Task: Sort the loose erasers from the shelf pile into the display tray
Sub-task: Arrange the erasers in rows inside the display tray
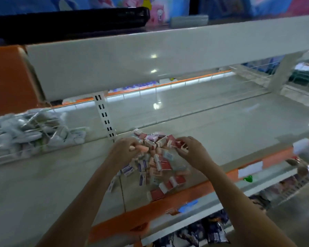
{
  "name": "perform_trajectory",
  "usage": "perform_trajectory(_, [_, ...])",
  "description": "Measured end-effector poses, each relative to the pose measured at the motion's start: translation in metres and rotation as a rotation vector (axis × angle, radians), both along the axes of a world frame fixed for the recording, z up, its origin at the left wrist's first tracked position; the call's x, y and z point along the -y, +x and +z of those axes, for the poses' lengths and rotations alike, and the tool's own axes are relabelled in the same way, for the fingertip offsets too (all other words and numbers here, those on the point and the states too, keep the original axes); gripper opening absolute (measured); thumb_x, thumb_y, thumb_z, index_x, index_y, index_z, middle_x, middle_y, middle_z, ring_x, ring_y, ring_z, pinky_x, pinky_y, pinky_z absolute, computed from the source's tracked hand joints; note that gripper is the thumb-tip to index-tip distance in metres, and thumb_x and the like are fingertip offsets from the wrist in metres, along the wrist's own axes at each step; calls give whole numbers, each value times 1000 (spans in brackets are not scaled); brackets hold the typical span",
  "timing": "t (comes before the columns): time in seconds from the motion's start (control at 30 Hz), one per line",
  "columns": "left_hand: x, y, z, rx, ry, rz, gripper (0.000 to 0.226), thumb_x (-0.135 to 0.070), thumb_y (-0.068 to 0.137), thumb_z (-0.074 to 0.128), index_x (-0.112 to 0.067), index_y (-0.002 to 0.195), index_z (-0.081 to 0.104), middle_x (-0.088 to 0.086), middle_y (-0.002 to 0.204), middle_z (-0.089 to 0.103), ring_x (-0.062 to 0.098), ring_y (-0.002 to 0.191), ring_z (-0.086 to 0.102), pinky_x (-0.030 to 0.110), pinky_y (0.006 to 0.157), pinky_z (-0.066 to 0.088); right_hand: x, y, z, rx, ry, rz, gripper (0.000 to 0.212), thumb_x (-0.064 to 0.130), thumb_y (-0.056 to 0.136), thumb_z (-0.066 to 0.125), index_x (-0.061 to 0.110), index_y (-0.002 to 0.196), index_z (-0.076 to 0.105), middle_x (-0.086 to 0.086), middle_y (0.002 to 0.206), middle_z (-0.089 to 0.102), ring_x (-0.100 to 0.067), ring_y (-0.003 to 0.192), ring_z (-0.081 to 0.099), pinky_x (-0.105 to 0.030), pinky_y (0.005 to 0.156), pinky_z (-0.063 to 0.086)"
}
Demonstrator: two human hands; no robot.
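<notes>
Head view, looking down at a pale shelf (43, 184) with an orange front edge. Loose erasers (155, 163) heaped in a pile near the middle of the shelf, small boxed ones in red, white, blue and pink, spilling toward the front lip. Both arms reaching in over the pile's far end. Left hand (125, 147) curled round a pinkish eraser (141, 148), pinched at the fingertips. Right hand (189, 147) bent over the top of the heap, fingers closed on a small red-and-white eraser (183, 146). Off to the left, a clear tray (5, 157) of white packets (25, 134); not clear whether that is the display tray meant, since no tray holding erasers shows. Above, a black tray (70, 20) on the top shelf, contents hidden.

Probably mid-pick, sorting hardly begun judging by the size of the heap. Best done by lifting one piece per hand cleanly off the top, not dragging sideways, as pieces near the lip look ready to slide off. Worth gripping across the short sides and keeping each box flat for neat rows.
</notes>
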State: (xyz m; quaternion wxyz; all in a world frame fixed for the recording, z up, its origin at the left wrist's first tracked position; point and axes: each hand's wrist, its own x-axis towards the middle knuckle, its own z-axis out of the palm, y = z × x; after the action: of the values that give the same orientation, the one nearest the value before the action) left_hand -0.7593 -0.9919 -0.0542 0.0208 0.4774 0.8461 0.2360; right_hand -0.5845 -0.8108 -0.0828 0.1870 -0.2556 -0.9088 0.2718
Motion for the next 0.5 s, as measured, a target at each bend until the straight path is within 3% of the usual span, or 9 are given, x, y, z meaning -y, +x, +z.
perform_trajectory(0.07, [18,8,6,61,42,95,10,-28,86,65,-20,92,68,-9,73,60,5,62,52,10,52,34,12,-6,13,-69,-93,61,27,31,89,61,22,114,63,3,101,64,-10,86,59,-20,77,47])
perform_trajectory(0.13, [39,13,9,166,86,160,9,-27,88,64,-26,96,66,-9,73,62,4,62,55,11,57,41,28,-16,23,-110,-164,166,26,34,91,57,21,111,66,5,98,66,-8,82,62,-20,75,50])
perform_trajectory(0.23, [75,14,9,304,180,252,7,-28,87,64,-26,92,69,-13,73,64,2,66,58,21,62,42,60,-39,29,-129,-254,317,22,29,96,49,17,88,66,5,72,61,-2,55,52,-18,54,42])
perform_trajectory(0.33, [118,15,13,370,306,384,10,-19,88,63,-18,91,72,-20,67,64,-12,63,56,10,61,39,100,-66,32,-134,-418,389,30,20,97,46,19,70,59,10,52,56,-1,46,46,-17,50,35])
perform_trajectory(0.5, [208,24,29,370,413,557,12,-16,91,58,-15,94,70,-13,70,63,-16,58,53,6,57,37,184,-98,45,-98,-690,685,27,11,98,43,13,77,60,1,65,63,-2,49,49,-15,51,40])
